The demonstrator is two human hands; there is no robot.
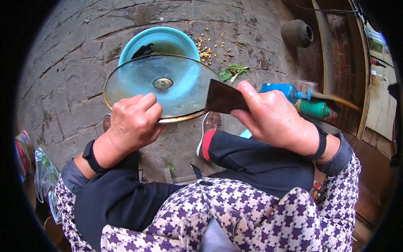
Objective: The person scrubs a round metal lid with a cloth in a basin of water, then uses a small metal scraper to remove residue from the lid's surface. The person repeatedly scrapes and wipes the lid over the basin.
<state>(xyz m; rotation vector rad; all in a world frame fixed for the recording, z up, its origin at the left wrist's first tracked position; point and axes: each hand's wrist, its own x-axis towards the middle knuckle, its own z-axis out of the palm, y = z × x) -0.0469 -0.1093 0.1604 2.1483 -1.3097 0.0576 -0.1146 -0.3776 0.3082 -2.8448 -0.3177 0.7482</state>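
Observation:
My left hand (135,121) grips the near rim of a round glass pot lid (135,83), which has a stained metal edge and a metal fitting at its centre. The lid is tilted and partly covers a light blue plastic basin (157,33). Inside the basin lie shallow murky water and a black cloth-like thing (143,51). Between the thumb and fingers of my right hand (277,116) is a flat dark scraper-like blade (225,97). Its left edge is close to the lid's right rim; I cannot tell whether they touch.
Yellow kernels (206,52) and a wilted green leaf (234,71) lie on the brick floor (78,66). Right of the basin are a blue pump bottle (278,91) and a green container (313,108). A clay jar (296,33) stands farther back; clear plastic bags (45,171) lie at left.

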